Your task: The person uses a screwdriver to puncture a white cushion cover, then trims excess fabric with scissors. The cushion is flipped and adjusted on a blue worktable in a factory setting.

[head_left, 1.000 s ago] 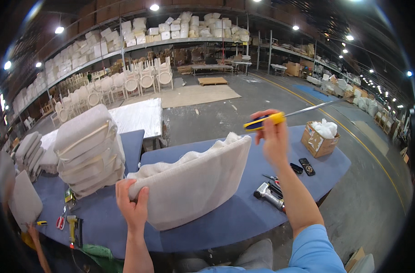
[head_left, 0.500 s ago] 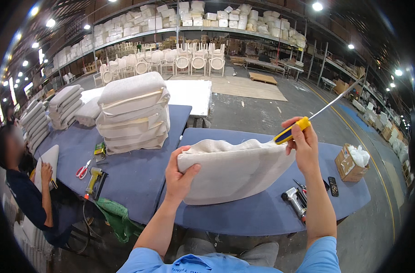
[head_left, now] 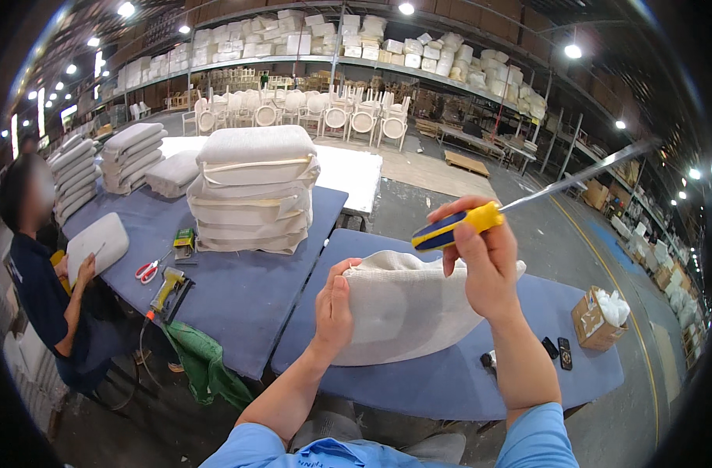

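A light grey upholstered seat cushion (head_left: 406,316) stands on edge on the blue-covered table, its ruffled fabric edge upward. My left hand (head_left: 336,308) grips its upper left corner, thumb on the near face. In my right hand (head_left: 484,261) is a screwdriver (head_left: 459,226) with a yellow and blue handle, held above the cushion's right half. Its long metal shaft points up and to the right, away from the fabric. Behind my right forearm a dark tool is mostly hidden.
A tall stack of cushions (head_left: 250,195) stands on the left table near red-handled scissors (head_left: 147,271) and a yellow staple gun (head_left: 168,292). A co-worker (head_left: 44,273) at far left handles another cushion. A phone (head_left: 565,353) and cardboard box (head_left: 598,324) sit to the right.
My right hand has moved left along the cushion's top with the screwdriver, lifting it off the edge. The view has turned slightly left. The co-worker's cushion is now tilted flatter.
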`<action>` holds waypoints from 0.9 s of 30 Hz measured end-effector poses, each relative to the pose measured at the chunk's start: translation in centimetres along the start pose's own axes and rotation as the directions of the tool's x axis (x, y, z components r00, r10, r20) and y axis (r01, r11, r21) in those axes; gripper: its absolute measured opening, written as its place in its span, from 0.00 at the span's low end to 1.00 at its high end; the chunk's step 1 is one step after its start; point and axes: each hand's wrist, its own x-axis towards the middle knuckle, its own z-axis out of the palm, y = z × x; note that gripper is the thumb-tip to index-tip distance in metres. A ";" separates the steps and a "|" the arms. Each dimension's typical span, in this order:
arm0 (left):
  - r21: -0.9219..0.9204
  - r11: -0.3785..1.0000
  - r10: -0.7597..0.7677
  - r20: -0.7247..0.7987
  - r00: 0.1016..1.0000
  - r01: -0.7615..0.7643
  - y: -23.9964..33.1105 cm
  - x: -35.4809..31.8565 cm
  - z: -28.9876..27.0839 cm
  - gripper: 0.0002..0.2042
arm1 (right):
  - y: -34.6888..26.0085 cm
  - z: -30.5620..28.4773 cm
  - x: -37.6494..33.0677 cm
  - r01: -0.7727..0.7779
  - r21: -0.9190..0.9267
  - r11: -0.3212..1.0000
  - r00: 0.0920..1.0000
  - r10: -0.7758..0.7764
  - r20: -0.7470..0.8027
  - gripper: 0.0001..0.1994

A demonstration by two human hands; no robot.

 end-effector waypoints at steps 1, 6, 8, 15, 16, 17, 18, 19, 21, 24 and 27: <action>-0.038 0.999 -0.030 0.008 1.000 0.030 -0.2 0.0 -0.1 0.25 | -0.5 0.8 0.3 0.022 0.028 0.999 1.000 -0.022 -0.008 0.11; -0.122 0.991 -0.057 -0.015 0.998 0.055 -0.8 -0.2 0.0 0.26 | 2.5 4.2 0.4 0.102 0.184 0.978 0.995 -0.098 -0.031 0.12; -0.182 0.979 -0.099 -0.013 0.995 0.095 -0.8 -0.7 0.8 0.25 | 5.8 2.9 -0.1 -0.027 -0.210 0.977 0.985 0.061 0.159 0.11; 0.005 1.000 0.012 -0.046 0.999 -0.011 -1.2 0.0 -0.1 0.26 | 3.4 3.8 1.3 -0.024 -0.216 0.976 0.988 0.057 0.147 0.08; -0.056 0.998 -0.036 -0.047 0.998 0.034 -1.3 0.0 0.1 0.25 | 4.6 3.5 0.7 -0.003 -0.350 0.937 0.973 0.084 0.217 0.09; -0.118 0.990 -0.084 -0.044 0.995 0.078 -1.3 -0.1 0.2 0.24 | 5.5 2.8 0.2 0.029 -0.476 0.879 0.952 0.121 0.281 0.09; -0.177 0.976 -0.133 -0.039 0.990 0.124 -1.4 -0.2 0.3 0.23 | 5.2 2.2 0.7 -0.160 -0.358 0.920 0.946 0.246 0.209 0.09; -0.121 0.987 -0.109 -0.051 0.993 0.103 -1.4 -0.1 0.1 0.23 | 4.4 2.6 1.0 -0.146 -0.206 0.968 0.973 0.178 0.144 0.09; -0.016 0.998 -0.066 -0.064 0.996 0.066 -1.5 -0.1 -0.1 0.23 | 2.7 3.6 1.2 -0.078 0.095 0.992 0.997 0.080 -0.021 0.09; -0.048 0.999 -0.017 -0.070 0.997 0.014 -1.6 0.1 -0.1 0.21 | 4.9 4.0 0.2 -0.122 -0.133 0.984 0.982 0.139 0.127 0.10; 0.113 0.973 0.220 -0.179 0.959 -0.202 -1.2 0.7 0.4 0.17 | 4.8 2.4 0.1 -0.197 -0.167 0.966 0.964 0.221 0.147 0.10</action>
